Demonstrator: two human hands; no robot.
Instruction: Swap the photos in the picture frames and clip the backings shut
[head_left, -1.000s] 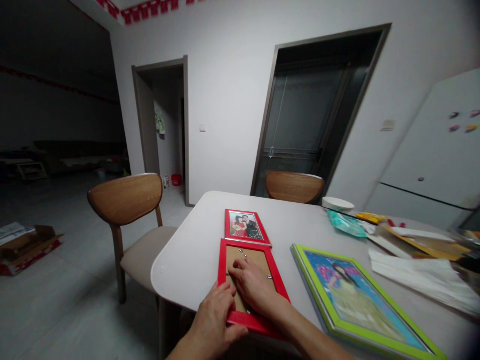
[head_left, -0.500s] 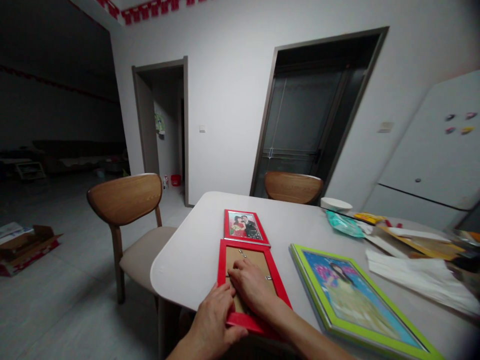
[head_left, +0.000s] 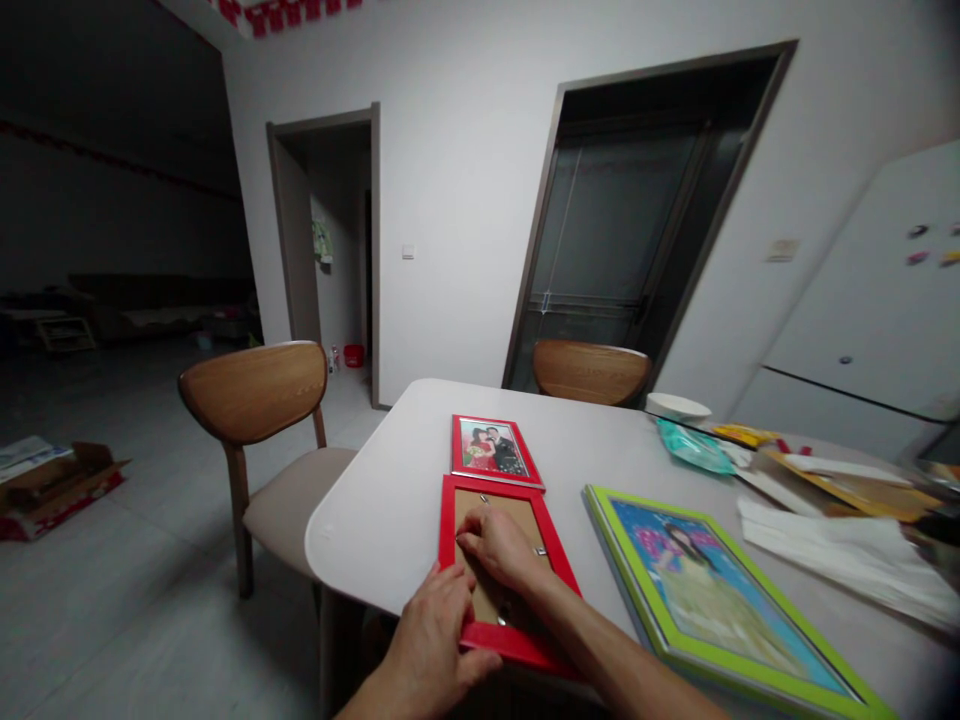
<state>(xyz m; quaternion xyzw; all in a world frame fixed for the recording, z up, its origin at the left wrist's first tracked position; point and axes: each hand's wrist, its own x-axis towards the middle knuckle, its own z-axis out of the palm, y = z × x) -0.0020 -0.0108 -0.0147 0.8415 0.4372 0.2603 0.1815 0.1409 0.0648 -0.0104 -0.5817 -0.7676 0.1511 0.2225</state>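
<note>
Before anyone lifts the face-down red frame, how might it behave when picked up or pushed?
The red frame should stay stiff, since its straight border surrounds a flat backing board. Lying flat on the table, it would probably slide rather than roll. The backing board could perhaps loosen if the metal clips shift.

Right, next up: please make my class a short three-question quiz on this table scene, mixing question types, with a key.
1. Multiple choice: which part of the near red frame faces up?
A) the picture
B) the brown backing
C) a mirror

2. True or false: the green frame lies to the right of the near red frame.

3. Fill in: the left hand holds the near red frame around its near ____ corner, while the right hand is over the backing.

Key: 1. B; 2. True; 3. left
</note>
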